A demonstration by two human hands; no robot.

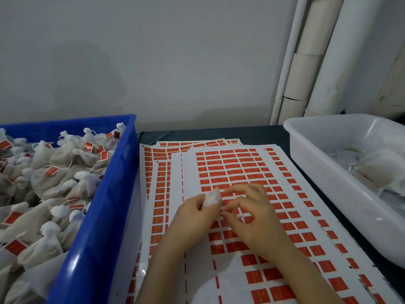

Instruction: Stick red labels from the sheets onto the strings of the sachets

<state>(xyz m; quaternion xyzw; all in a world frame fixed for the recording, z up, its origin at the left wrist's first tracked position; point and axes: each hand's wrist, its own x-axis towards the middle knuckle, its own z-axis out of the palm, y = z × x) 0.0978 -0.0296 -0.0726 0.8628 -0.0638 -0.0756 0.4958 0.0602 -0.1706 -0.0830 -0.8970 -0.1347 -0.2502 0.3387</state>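
Observation:
White sheets of red labels (232,165) lie stacked on the dark table in the middle. Over the top sheet, my left hand (192,213) grips a small white sachet (211,198) by its gathered top. My right hand (252,216) is beside it, thumb and forefinger pinching the sachet's thin white string (237,215) just above the labels. Whether a label is on the string I cannot tell.
A blue crate (105,194) on the left is full of white sachets, many with red labels on their strings. A white tub (328,183) on the right holds several unlabelled sachets. A grey wall and white pipes (315,62) stand behind.

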